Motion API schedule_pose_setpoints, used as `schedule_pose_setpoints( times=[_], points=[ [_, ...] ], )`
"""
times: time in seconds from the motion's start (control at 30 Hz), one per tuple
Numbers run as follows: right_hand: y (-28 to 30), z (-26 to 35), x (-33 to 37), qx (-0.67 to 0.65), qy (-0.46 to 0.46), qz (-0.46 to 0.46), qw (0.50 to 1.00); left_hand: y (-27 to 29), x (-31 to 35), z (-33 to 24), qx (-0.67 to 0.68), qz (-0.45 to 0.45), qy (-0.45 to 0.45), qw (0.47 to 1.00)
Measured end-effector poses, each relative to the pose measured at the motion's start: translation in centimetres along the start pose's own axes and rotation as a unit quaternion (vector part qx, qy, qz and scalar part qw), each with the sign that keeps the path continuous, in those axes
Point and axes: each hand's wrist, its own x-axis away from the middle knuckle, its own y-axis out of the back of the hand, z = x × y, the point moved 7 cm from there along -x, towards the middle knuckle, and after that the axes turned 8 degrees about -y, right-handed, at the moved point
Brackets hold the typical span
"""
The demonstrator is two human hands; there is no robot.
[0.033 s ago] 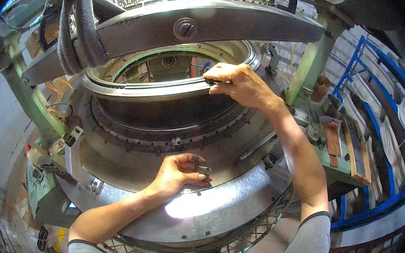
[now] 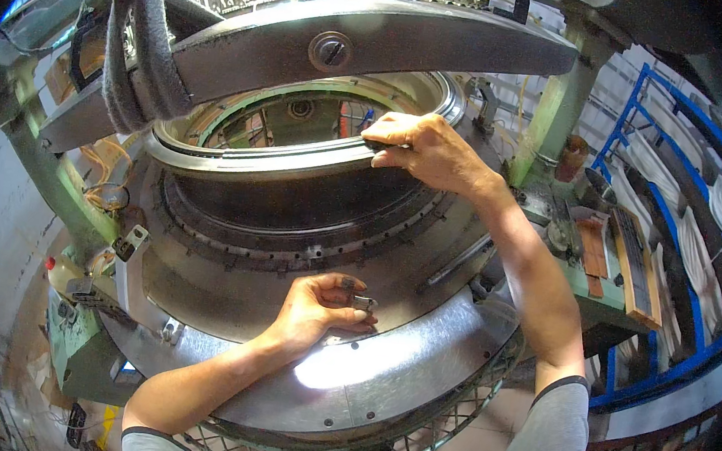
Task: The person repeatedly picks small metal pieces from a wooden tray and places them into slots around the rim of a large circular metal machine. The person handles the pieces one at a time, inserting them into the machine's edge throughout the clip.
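My left hand (image 2: pixel 318 310) is closed around a small silvery metal piece (image 2: pixel 365 302), part of which pokes out between thumb and fingers. Its kind is too small to make out. That hand hovers at the inner edge of a polished, curved metal plate (image 2: pixel 275 398). Farther off, my right hand (image 2: pixel 431 152) pinches at the near rim of a large metal ring (image 2: pixel 254 163). Between its thumb and index finger shows a small dark thing (image 2: pixel 375 146), mostly hidden by the fingers. Dark smudges mark the left fingertips.
A heavy curved metal beam (image 2: pixel 256 54) spans above the ring, with a grey cloth strap (image 2: pixel 153 58) looped over its left part. Green machine posts (image 2: pixel 555 105) stand on both sides. At right is a blue rack (image 2: pixel 622 399) with white material. Wire mesh (image 2: pixel 446 421) runs below the plate.
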Motion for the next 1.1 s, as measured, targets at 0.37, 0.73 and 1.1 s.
schedule_pose_setpoints(
  times=[0.37,0.73,1.1],
  points=[
    [-0.3,0.0,0.0,0.034,-0.012,0.013,0.999,0.0,0.0,0.0,-0.008,0.014,-0.012,1.0],
    [0.1,-0.2,-0.5,0.004,-0.013,0.018,1.0,0.0,-0.1,-0.1,-0.009,0.017,-0.012,1.0],
    [0.3,-0.7,-0.5,-0.014,-0.027,0.033,0.999,-0.1,0.0,-0.1,-0.001,0.017,-0.003,1.0]
  ],
)
